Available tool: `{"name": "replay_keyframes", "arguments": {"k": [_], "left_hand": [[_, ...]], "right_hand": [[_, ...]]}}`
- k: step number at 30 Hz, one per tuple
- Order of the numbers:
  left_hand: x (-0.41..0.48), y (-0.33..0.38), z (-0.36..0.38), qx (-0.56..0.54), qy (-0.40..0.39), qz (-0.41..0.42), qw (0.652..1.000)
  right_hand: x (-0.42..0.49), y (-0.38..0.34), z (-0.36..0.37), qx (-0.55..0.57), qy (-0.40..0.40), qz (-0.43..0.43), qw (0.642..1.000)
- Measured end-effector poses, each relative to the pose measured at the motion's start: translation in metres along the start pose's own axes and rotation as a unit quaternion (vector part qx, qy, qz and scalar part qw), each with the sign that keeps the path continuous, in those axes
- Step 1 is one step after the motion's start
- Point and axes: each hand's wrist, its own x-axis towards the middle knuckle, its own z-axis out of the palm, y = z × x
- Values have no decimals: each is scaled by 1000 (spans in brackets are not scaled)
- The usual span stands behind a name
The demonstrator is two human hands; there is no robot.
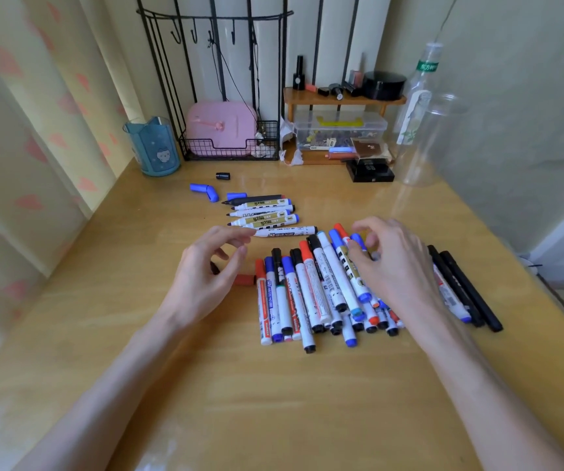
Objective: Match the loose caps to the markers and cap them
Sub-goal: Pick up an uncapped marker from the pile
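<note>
Left grip (202, 280), right grip (396, 263) and forearms (110, 362) are bare.

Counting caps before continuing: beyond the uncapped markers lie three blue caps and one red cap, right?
No, the head view shows that cap is black, not red: three blue caps and one black cap lie beyond the uncapped markers.

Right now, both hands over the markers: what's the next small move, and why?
Probably the left hand reaches for the blue cap beside the uncapped row. That hand seems empty, the cap lies loose, and the blue-ended marker in that row shows a bare tip.
</note>
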Motion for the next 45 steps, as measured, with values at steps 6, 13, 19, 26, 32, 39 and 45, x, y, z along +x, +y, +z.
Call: {"name": "replay_keyframes", "arguments": {"k": [6,13,19,26,32,39,45], "left_hand": [[-7,-32,-33,72,18,-16,997],[-16,-64,-53,160,-74,-64,982],[-17,-69,-47,172,-95,-36,980],[-16,-65,-44,167,-80,-28,982],[-15,-40,-35,55,-30,-64,996],[-21,-16,-17,-81,-47,-93,991],[-22,-12,-11,-109,-57,-103,987]], "right_hand": [[34,-27,27,26,-63,-89,994],[83,-50,70,-59,-155,-88,982],[99,-56,82,-92,-238,-75,964],[89,-70,82,-28,-222,-124,967],[53,-75,50,72,-186,-163,966],[-4,-38,16,124,-112,-178,970],[-15,-22,20,120,-88,-175,973]]}}
